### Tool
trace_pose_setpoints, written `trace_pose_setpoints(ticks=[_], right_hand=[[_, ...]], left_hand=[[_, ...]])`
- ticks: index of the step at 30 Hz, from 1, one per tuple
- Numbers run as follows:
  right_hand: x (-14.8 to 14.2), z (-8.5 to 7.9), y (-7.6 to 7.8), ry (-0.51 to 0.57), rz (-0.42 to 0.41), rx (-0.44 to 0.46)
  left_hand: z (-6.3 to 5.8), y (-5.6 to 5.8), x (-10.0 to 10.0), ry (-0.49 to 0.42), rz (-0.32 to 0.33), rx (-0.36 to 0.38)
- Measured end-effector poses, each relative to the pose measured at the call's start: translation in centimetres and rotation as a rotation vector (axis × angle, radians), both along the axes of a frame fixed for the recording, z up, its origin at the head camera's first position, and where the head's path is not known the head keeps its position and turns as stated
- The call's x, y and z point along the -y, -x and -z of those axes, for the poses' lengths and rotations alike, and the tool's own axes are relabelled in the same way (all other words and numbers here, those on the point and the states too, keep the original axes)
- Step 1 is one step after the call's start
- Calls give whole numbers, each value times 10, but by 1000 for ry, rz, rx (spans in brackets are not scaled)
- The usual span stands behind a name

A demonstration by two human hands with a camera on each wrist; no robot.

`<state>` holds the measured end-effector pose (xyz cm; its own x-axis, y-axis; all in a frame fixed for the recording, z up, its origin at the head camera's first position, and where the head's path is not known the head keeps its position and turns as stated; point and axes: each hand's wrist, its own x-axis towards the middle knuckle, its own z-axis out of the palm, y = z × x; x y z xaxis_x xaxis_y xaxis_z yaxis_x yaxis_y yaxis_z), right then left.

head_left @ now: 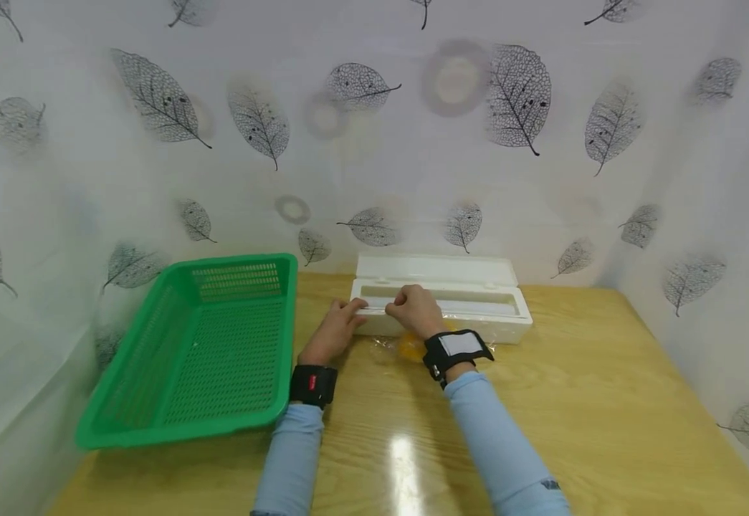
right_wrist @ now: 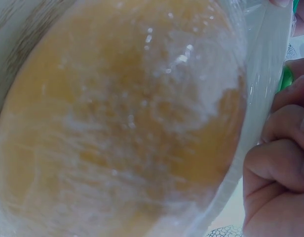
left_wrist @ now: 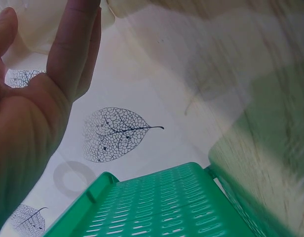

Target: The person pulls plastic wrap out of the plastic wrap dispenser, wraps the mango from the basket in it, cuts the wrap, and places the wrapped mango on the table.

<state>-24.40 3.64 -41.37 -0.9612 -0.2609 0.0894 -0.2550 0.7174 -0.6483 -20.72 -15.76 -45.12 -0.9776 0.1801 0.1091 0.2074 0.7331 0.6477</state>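
Observation:
A long white cling film box (head_left: 506,331) stands near the wall with its lid (head_left: 435,268) raised and a film roll (head_left: 477,307) inside. My left hand (head_left: 334,331) grips its left front corner, fingers on the top rim, thumb lower on the front. Right beside it, my right hand (head_left: 416,309) has its fingers curled and pinches at the front rim; the piece between the fingertips is hidden. Under my right wrist lies a rounded orange-yellow thing (right_wrist: 107,113) covered in wrinkled cling film. Clear film (head_left: 383,344) hangs down the box front.
A large green plastic basket (head_left: 183,433) stands at the left, close to my left forearm. Leaf-patterned white sheeting (head_left: 387,158) surrounds the wooden table (head_left: 606,401) at the back and sides.

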Motion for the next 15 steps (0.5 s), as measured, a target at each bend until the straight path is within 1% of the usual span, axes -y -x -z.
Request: trace_pose_setpoints(ticks=[7, 11, 15], right_hand=[[0, -1, -1, -14, -1, 3], [2, -2, -2, -2, -16, 1], [5, -3, -4, 10, -19, 4]], left_hand=[[1, 1, 2, 0, 14, -7], [-1, 1, 4, 5, -7, 19], [-2, -1, 6, -3, -14, 47]])
